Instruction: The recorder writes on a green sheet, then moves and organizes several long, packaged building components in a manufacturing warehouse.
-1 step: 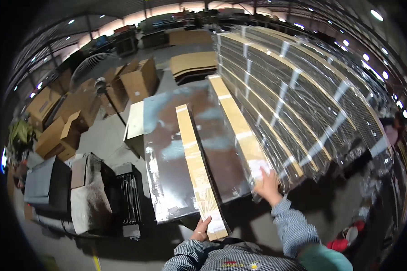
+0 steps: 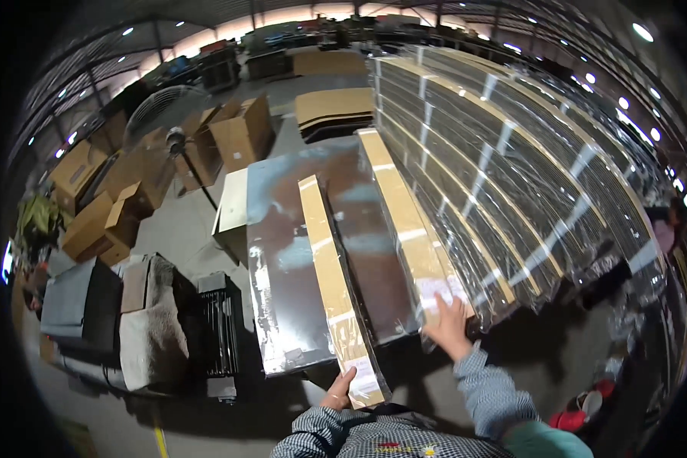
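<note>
My left hand point(image 2: 338, 390) is closed round the left side of the near end of a long, narrow plastic-wrapped package point(image 2: 324, 267). Its upper face is tan cardboard, with a white label under my thumb. This package lies lengthwise over a dark, glossy table top point(image 2: 282, 305), its near end jutting past the table's front edge toward my body. To the right, my right hand point(image 2: 448, 330) rests with spread fingers on the label end of a second such package point(image 2: 404, 214). That one lies along the table's right side. The underside of my right hand is hidden.
A tall stack of similar plastic-wrapped packages point(image 2: 496, 160) stands right of the table. Flat cardboard sheets point(image 2: 334, 105) lie beyond it. At left are open cardboard boxes point(image 2: 240, 133), a stand fan point(image 2: 175, 141), and a grey fleecy cover point(image 2: 154, 343) beside dark bundled parts point(image 2: 220, 328).
The whole view has shifted slightly. My right hand sits a little lower on the near end of the right package, showing more of its label. My left hand keeps its hold.
</note>
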Demonstrator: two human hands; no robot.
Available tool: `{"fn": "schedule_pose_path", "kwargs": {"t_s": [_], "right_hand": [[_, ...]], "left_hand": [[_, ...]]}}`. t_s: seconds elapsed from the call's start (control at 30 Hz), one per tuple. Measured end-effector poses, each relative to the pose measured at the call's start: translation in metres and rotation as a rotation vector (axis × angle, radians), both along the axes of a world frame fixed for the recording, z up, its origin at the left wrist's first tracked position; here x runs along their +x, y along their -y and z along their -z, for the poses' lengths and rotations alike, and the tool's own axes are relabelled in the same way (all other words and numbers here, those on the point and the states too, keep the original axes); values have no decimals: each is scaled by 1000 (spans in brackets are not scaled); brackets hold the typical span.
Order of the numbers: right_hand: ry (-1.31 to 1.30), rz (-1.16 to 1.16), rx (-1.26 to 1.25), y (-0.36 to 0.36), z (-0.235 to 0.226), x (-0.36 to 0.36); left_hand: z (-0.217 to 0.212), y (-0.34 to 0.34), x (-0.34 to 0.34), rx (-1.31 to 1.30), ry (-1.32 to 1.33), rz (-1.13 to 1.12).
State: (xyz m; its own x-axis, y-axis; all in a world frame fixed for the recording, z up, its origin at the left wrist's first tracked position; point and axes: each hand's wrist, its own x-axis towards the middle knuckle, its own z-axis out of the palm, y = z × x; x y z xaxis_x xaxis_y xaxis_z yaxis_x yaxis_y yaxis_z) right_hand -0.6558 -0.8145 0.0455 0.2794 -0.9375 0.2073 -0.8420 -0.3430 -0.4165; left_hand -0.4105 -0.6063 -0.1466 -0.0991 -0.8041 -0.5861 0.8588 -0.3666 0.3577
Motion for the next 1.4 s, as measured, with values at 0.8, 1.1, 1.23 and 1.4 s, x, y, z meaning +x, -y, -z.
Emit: {"fn": "schedule_pose_path", "kwargs": {"t_s": [0.8,1.1,1.23,1.4], "right_hand": [[-49,-357,224,-97,117,2],[-188,-768,349,-94,67,88],[-153,-952,228,-77,43,167],[-152,-999,45,-89,1,267]], "left_hand": [[4,22,-2,190,194,35],[-26,-63,34,452,163,-303],[-76,-75,77,496,148,-606],[-60,-77,160,526,241,-739]]}}
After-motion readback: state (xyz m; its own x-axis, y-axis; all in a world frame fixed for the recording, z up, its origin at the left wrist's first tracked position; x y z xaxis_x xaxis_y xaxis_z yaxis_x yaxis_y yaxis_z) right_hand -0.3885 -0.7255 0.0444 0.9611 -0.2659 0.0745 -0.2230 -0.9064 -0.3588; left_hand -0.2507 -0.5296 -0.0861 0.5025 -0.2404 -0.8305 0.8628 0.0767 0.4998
